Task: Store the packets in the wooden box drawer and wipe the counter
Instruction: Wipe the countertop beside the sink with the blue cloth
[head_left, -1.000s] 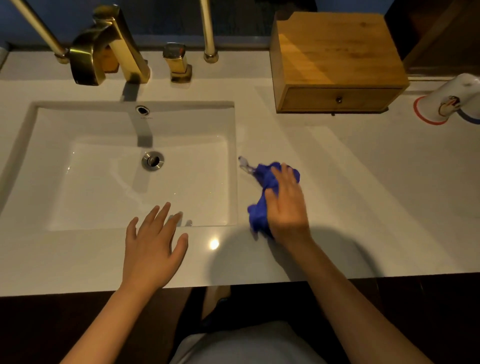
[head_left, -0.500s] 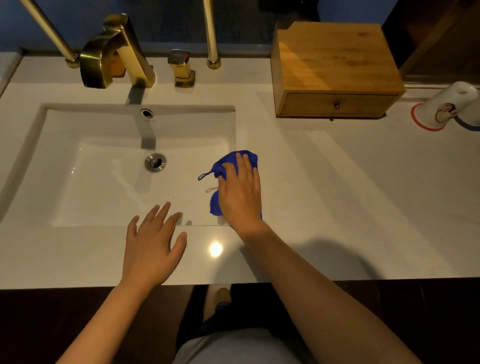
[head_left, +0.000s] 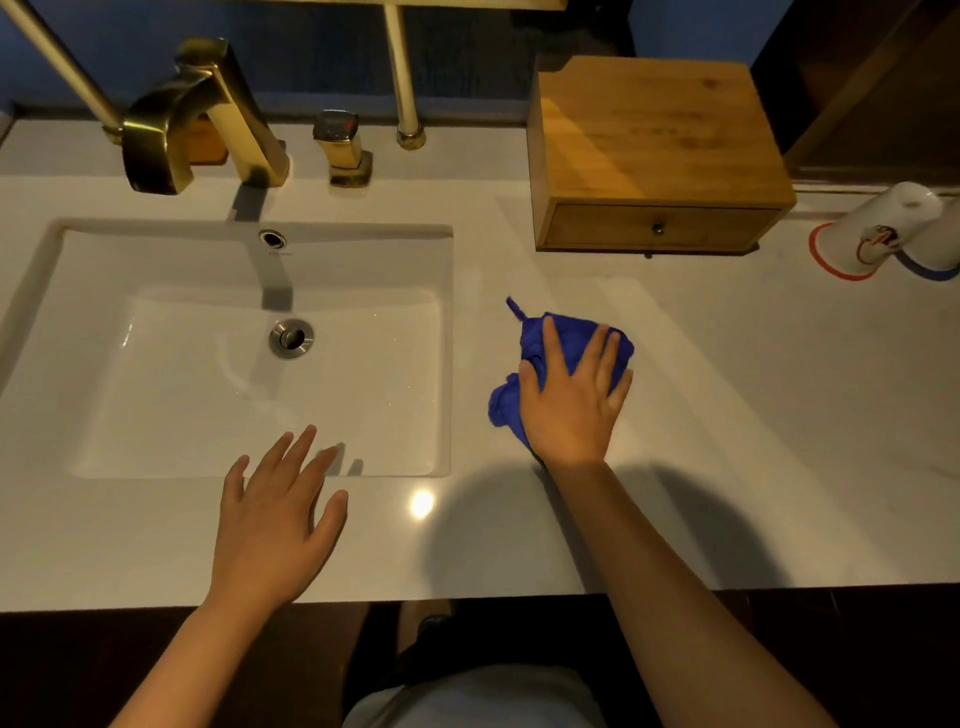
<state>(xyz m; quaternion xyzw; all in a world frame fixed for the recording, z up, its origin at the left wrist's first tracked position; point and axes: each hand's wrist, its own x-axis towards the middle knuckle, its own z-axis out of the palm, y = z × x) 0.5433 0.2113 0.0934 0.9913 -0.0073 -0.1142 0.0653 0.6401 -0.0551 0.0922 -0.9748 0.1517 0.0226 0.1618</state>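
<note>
Pressing a crumpled blue cloth (head_left: 563, 340) flat onto the white counter (head_left: 753, 415) with the right hand (head_left: 571, 402), just right of the sink (head_left: 249, 353). Fingers spread out over the top of the cloth, palm down, not really pinching it, more pinning it. Little loop tag sticking out at the cloth's far left corner.

Resting the left hand (head_left: 272, 519) on the counter's front strip, fingers fanned apart and fingertips reaching over the basin's near rim, holding nothing.

Sitting at the back right: wooden box (head_left: 654, 140) with its drawer (head_left: 660, 226) shut flush, tiny knob in the middle. Not seeing any packets out anywhere, so can't tell where they are. Standing upside down further right, near the edge of view: two white cups (head_left: 878, 234). Gleaming behind the sink: gold faucet (head_left: 197, 114).
</note>
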